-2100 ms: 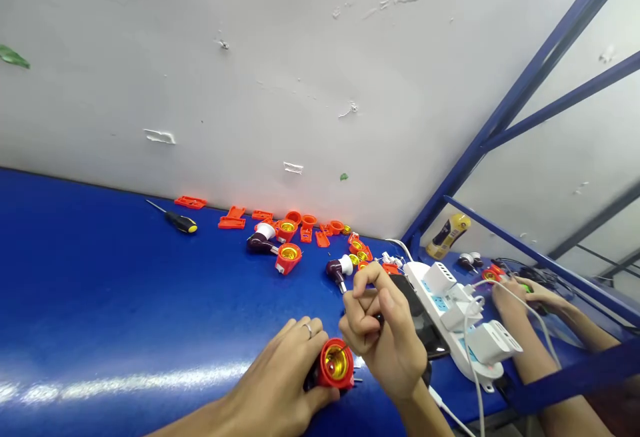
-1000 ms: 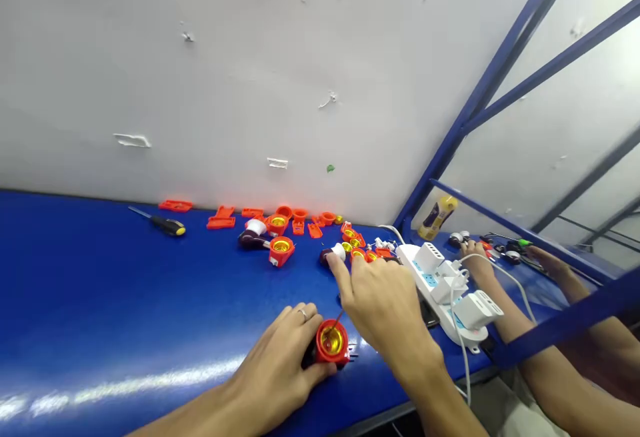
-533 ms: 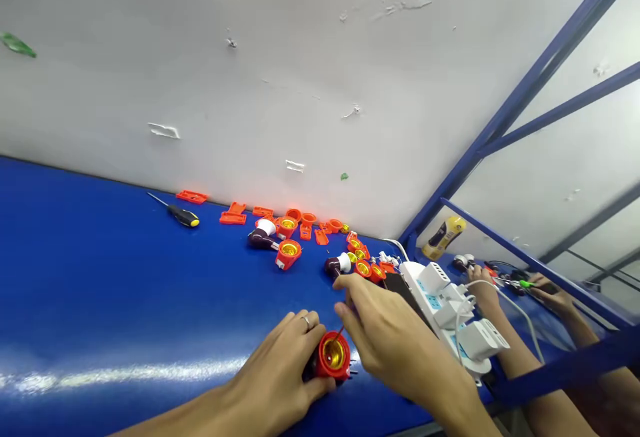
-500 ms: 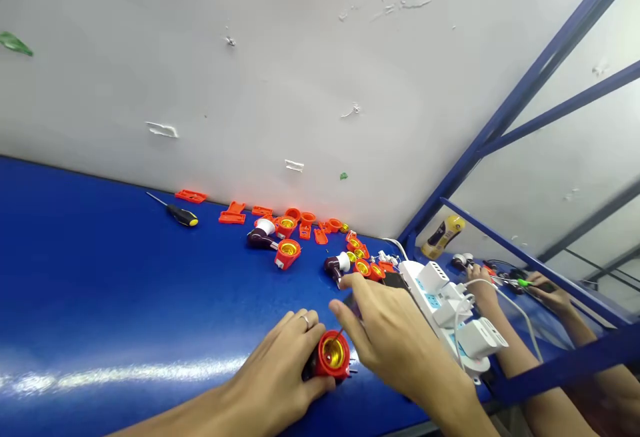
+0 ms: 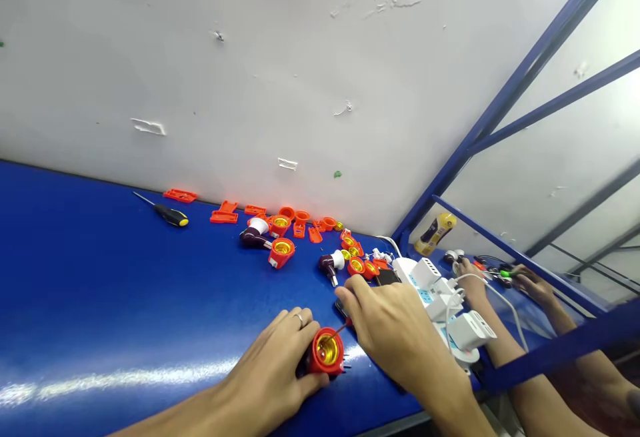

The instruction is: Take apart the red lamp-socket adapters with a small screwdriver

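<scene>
My left hand (image 5: 280, 363), a ring on one finger, is closed around a red lamp socket (image 5: 327, 351) low over the blue table. The socket's brass-coloured inside faces up, and its metal plug pins stick out to the right. In my right hand (image 5: 383, 320) is a screwdriver (image 5: 336, 334), its handle mostly hidden by the fingers. The thin shaft slants down left, with its tip inside the socket. Just beyond my right hand lies a dark angled lamp holder with a white collar (image 5: 331, 263).
Red sockets (image 5: 281, 251) and flat red parts (image 5: 224, 212) lie along the wall. A black-and-yellow screwdriver (image 5: 170, 214) rests at left. A white power strip (image 5: 415, 283) with chargers stands at right. Beyond the blue frame (image 5: 480, 137), a co-worker's hands (image 5: 533, 283) work near a yellow bottle (image 5: 435, 233).
The whole view has shifted a little, so the scene sits further left. My right hand has turned and the screwdriver's shaft leans lower; its tip stays in the socket.
</scene>
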`<state>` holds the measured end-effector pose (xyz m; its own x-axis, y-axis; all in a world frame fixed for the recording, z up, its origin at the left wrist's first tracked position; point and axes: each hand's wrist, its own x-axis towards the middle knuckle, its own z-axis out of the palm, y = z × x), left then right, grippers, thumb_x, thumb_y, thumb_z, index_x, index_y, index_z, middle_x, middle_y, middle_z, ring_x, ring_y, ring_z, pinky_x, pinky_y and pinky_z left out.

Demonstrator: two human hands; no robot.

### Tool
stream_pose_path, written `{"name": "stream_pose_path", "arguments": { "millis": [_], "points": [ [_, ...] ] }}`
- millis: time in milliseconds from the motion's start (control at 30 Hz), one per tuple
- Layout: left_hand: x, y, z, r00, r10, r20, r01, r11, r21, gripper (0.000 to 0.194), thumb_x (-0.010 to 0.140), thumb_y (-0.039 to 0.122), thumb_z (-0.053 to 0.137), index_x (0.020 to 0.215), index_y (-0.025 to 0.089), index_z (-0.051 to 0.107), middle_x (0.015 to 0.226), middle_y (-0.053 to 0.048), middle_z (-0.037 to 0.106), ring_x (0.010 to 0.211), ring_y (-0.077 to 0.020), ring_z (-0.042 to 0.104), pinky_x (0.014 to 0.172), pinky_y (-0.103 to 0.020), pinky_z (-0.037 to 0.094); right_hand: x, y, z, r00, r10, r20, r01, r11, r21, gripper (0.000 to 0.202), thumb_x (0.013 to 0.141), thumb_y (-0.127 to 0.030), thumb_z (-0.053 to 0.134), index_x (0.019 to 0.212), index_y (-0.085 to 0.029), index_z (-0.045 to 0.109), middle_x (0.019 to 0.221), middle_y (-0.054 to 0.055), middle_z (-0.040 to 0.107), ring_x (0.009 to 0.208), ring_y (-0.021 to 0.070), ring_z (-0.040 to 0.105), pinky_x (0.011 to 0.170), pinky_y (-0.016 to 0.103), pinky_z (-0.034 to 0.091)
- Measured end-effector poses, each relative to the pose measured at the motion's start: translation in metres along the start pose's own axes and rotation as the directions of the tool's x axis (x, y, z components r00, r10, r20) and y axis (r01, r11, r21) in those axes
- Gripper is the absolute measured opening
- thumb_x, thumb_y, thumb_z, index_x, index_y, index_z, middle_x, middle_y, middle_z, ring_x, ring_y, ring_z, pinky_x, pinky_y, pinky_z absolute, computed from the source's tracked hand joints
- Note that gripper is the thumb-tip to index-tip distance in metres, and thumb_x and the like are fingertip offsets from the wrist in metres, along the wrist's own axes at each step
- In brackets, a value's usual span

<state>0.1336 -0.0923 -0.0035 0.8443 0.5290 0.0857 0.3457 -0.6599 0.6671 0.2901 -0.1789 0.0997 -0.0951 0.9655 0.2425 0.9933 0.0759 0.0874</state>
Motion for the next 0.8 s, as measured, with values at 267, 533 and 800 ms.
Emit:
{"name": "stream_pose_path", "arguments": {
  "millis": [267,533,800],
  "points": [
    [0.000,0.002,0.000,1.000,0.000,-0.006,0.000,1.000,-0.013,0.017,0.082,0.028,0.076,0.092,0.021,0.065,0.108,-0.005,0.063,0.101,-0.0278,0.055,0.087,-0.041,0.040,-0.008,0.003,-0.004,0.991,-0.119,-0.066,0.127,0.983,0.130,0.027,0.107,-0.025,0.034,0.125,-0.019,0.052,0.100,0.009,0.074,0.085,0.0226,0.070,0.066,0.033,0.043],
    [-0.001,0.001,-0.002,1.000,-0.016,-0.020,0.015,0.999,-0.045,0.014,0.081,0.024,0.077,0.088,0.020,0.066,0.104,-0.003,0.063,0.097,-0.0251,0.056,0.083,-0.037,0.042,-0.012,0.005,-0.007,0.993,-0.120,-0.011,0.121,0.982,0.144,0.024,0.105,-0.022,0.042,0.128,-0.025,0.047,0.092,0.002,0.071,0.080,0.0219,0.069,0.064,0.032,0.041],
    [0.000,-0.001,0.000,0.994,0.051,-0.101,-0.061,0.994,-0.091,0.011,0.086,0.013,0.069,0.090,0.022,0.069,0.101,-0.002,0.063,0.093,-0.0215,0.057,0.082,-0.034,0.044,-0.016,0.001,-0.004,0.958,-0.133,-0.255,0.107,0.988,-0.114,0.016,0.107,-0.030,0.044,0.107,-0.020,0.056,0.061,0.000,0.063,0.047,0.0184,0.058,0.045,0.034,0.024]
  ]
}}
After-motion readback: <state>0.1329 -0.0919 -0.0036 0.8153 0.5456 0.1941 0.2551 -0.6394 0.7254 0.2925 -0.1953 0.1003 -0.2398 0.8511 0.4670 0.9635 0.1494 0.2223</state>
